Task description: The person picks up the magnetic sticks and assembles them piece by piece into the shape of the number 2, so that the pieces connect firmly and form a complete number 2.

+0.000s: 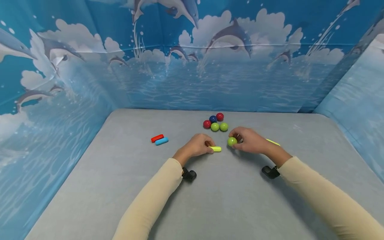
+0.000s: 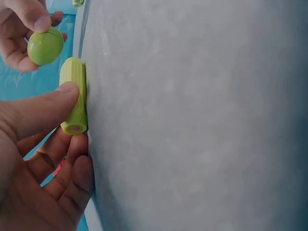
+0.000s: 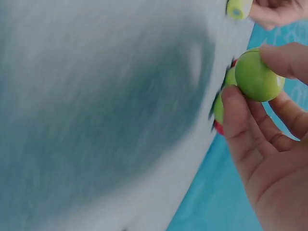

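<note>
In the head view my left hand (image 1: 198,145) pinches a short yellow-green ribbed stick (image 1: 216,149) at the grey tabletop. Its thumb lies along the stick's side in the left wrist view, with the fingers behind. My right hand (image 1: 249,140) holds a shiny green ball (image 1: 232,141) between thumb and fingertips, a little right of the stick. Seen from the right wrist, the ball (image 3: 260,76) looks raised off the table. Just beyond the hands sit two more green balls (image 1: 214,126), two red balls (image 1: 207,124) and a dark blue ball (image 1: 213,119), grouped closely.
A red stick (image 1: 157,138) and a light blue stick (image 1: 162,141) lie side by side at the left. Another yellow-green stick (image 1: 273,142) lies partly hidden behind the right wrist. A dolphin-print curtain (image 1: 192,86) stands along the table's back edge.
</note>
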Available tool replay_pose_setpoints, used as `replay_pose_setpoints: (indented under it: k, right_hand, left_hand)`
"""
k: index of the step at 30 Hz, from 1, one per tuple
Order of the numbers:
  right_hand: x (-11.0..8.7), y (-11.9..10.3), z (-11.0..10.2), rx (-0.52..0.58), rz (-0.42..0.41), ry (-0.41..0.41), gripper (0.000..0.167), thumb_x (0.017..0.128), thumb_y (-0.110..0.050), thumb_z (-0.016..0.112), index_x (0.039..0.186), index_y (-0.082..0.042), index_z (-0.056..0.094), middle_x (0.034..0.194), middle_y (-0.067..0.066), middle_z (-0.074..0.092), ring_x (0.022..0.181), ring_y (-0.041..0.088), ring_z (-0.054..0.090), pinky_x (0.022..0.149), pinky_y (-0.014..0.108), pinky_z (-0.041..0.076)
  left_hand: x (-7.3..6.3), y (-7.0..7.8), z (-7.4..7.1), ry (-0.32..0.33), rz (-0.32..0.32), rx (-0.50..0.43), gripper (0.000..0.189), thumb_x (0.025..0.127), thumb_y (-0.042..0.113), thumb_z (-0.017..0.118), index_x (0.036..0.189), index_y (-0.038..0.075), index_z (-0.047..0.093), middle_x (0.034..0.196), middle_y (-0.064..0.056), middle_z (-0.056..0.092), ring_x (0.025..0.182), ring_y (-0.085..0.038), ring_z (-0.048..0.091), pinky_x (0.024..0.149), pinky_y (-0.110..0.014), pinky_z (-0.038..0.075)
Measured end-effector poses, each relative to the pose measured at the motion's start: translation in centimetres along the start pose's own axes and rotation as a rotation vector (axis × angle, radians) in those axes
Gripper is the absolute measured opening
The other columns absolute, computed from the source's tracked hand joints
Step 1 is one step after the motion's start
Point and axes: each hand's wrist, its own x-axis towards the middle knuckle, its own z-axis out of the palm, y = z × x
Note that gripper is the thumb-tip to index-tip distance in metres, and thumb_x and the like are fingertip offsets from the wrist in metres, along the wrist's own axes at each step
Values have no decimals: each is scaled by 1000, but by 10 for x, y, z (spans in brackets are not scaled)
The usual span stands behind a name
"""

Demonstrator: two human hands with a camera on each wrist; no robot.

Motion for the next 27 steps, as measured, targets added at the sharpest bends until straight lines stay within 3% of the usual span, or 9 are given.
replay_pose_setpoints:
  k: [12, 27]
  right_hand:
    - [6, 7, 14, 164, 58, -96, 30, 91, -10, 69, 120, -6, 63, 119, 15, 65, 103, 27, 64, 77, 34, 54]
    - [5, 3, 17, 169, 25, -48, 29, 88, -9, 73, 116, -7, 67, 114, 12, 69, 98, 23, 65, 78, 34, 54]
  left_hand:
    - [-1, -1, 2, 11, 5, 22, 15, 89, 17, 75, 103, 14, 77, 102, -1, 73, 95, -13, 63, 85, -25, 51]
    - [0, -1, -1, 36, -26, 13, 18, 90, 19, 74, 107, 15, 76, 102, 0, 74, 89, -10, 62, 79, -23, 50]
